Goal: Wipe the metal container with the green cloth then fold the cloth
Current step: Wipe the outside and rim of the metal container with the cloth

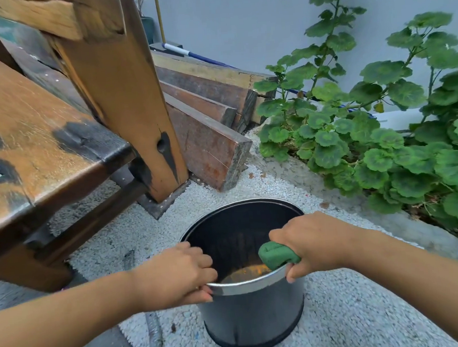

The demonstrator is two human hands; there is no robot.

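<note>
A round metal container (255,315) stands upright on white gravel at the bottom centre, its dark inside showing an orange-brown patch at the bottom. My left hand (175,277) grips the near-left rim, fingers curled over the edge. My right hand (311,244) holds a bunched green cloth (278,254) and presses it against the inside of the near-right rim, thumb outside the wall.
A worn wooden bench (39,148) with a thick leg (125,99) fills the left. Wooden planks (206,137) lie stacked behind the container. Leafy green plants (382,141) grow in a bed at the right, before a grey wall. A ribbed hose (155,338) lies lower left.
</note>
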